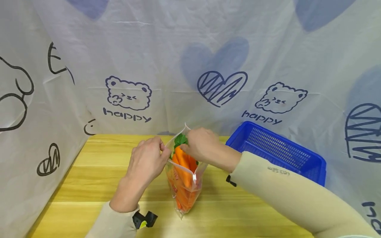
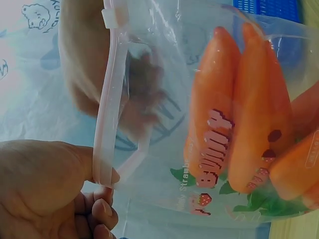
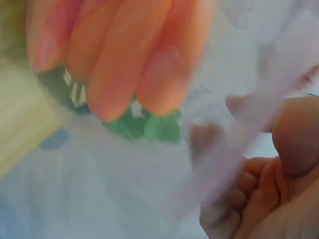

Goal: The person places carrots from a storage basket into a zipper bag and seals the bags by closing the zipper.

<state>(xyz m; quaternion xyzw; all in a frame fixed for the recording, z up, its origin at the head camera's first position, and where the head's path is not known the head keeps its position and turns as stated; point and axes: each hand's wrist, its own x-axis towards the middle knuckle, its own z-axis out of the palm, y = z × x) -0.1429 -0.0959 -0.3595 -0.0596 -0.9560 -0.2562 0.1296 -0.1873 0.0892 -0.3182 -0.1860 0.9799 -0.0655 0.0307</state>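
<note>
A clear zip bag (image 1: 197, 189) stands upright over the table, mouth open, with several orange carrots (image 1: 182, 159) and green leaves (image 1: 180, 140) inside. Its white slider (image 1: 194, 177) sits on the near rim. My left hand (image 1: 148, 157) pinches the left side of the mouth; in the left wrist view the thumb presses on the zip strip (image 2: 105, 124). At the far right of the mouth my right hand (image 1: 202, 143) reaches in above the carrots. Its fingers blur behind the film, so I cannot tell whether they hold the rim.
Behind my right forearm, a blue plastic basket (image 1: 276, 145) with perforated sides stands at the right of the wooden table (image 1: 107, 168). A white sheet (image 1: 169, 59) with bear and heart drawings hangs along the back and sides.
</note>
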